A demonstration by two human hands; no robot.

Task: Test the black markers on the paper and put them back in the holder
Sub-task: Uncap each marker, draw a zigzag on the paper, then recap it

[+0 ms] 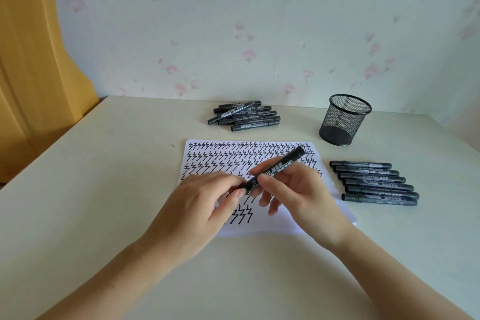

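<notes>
Marker [272, 170] is held slantwise above the scribbled paper [285, 221], the right hand [298, 189] pinching its barrel and the left hand [207, 195] pinching its lower cap end, presumably for uncapping or recapping, with the mesh holder [344, 119] standing empty beyond.

held marker [275, 169]: "700" | piled marker [235, 111]: label unclear | paper [285, 221]: zigzags only

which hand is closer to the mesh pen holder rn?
Right. The right hand holds a marker over the paper, below and left of the holder. The left hand, pinching the marker's lower end, sits farther left.
</notes>
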